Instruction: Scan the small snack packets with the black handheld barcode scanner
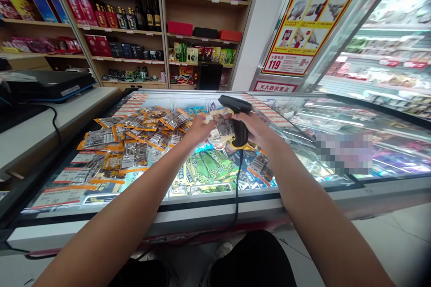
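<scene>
My left hand is closed on the near edge of a small snack packet with a clear window and pale, printed ends. My right hand grips a black handheld barcode scanner, its fingertips reaching the packet's right side. From the scanner's handle a black cord hangs over the freezer's front edge. A heap of orange-edged snack packets lies on the glass lid, left of my hands. Part of each hand's fingers is hidden behind the packet and the scanner.
Under the freezer's glass lid lie green pea-patterned ice cream packs. Price labels show at the lid's left. A counter with a black device stands left. Shelves of boxes and bottles rise behind; a refrigerated display is at right.
</scene>
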Demonstrator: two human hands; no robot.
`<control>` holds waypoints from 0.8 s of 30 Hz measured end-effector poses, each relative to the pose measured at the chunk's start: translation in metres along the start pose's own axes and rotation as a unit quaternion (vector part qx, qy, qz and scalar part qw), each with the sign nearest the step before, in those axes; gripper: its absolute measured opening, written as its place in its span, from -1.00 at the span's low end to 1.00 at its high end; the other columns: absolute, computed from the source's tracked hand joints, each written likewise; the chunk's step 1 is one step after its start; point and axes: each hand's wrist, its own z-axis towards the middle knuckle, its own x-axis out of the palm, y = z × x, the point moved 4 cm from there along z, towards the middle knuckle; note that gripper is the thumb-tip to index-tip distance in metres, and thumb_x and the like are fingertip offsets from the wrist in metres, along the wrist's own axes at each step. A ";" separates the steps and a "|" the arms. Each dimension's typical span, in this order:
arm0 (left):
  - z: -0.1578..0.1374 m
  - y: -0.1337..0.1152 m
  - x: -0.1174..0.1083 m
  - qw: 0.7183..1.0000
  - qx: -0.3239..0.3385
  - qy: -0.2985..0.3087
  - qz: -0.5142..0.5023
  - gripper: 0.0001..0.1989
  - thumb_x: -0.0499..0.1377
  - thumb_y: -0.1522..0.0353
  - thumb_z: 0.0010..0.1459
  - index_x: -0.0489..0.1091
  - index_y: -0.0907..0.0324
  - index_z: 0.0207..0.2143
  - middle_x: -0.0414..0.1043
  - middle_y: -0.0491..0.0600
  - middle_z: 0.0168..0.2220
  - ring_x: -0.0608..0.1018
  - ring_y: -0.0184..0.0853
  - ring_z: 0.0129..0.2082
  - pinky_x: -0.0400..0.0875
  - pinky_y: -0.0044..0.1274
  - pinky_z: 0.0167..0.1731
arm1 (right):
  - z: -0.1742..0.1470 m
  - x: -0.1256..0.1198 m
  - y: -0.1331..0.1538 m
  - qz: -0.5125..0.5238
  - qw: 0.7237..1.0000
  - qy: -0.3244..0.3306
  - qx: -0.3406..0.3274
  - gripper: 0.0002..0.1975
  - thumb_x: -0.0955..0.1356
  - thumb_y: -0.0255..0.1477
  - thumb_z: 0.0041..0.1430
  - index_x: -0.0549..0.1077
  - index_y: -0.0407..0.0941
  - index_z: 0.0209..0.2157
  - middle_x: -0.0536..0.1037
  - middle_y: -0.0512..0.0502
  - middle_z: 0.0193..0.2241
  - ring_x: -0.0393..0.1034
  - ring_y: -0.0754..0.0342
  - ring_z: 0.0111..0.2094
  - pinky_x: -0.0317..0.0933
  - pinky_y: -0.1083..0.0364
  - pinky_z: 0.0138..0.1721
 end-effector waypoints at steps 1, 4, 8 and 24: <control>-0.002 0.001 0.006 0.999 -0.017 0.041 -0.018 -0.76 0.22 0.13 0.27 0.34 0.10 -0.24 0.43 -0.01 -0.44 0.52 -0.26 -0.48 0.39 -0.41 -0.44 | 0.000 0.002 0.002 0.028 1.000 -0.001 -0.013 -0.77 0.44 -0.29 0.07 0.56 -0.05 -0.21 0.64 -0.13 -0.24 0.53 -0.08 -0.21 0.41 0.04 -0.28; -0.007 -0.001 0.013 0.995 -0.036 0.092 -0.022 -0.75 0.20 0.18 0.30 0.33 0.12 -0.37 0.41 -0.01 -0.48 0.50 -0.28 -0.47 0.37 -0.43 -0.40 | -0.001 0.006 0.007 0.061 0.998 0.008 -0.030 -0.75 0.44 -0.30 0.05 0.55 -0.06 -0.20 0.63 -0.11 -0.24 0.52 -0.05 -0.21 0.39 0.05 -0.20; 0.007 -0.005 -0.012 0.999 0.035 -0.029 -0.001 -0.85 0.15 0.33 0.29 0.37 0.15 -0.37 0.43 -0.02 -0.45 0.49 -0.27 -0.40 0.37 -0.45 -0.32 | -0.008 0.006 0.014 0.053 0.998 -0.019 -0.037 -0.80 0.44 -0.36 -0.01 0.52 -0.08 -0.28 0.58 -0.10 -0.29 0.48 0.01 -0.26 0.35 0.09 -0.25; 0.036 -0.007 -0.074 0.984 0.064 -0.167 -0.003 -0.88 0.11 0.33 0.29 0.40 0.11 -0.32 0.29 -0.09 -0.46 0.34 -0.32 -0.47 0.30 -0.47 -0.32 | -0.020 0.016 0.009 -0.021 0.988 0.156 -0.004 -0.77 0.48 -0.31 0.03 0.37 -0.05 -0.42 0.39 -0.02 -0.52 0.26 0.08 -0.50 0.20 0.07 -0.48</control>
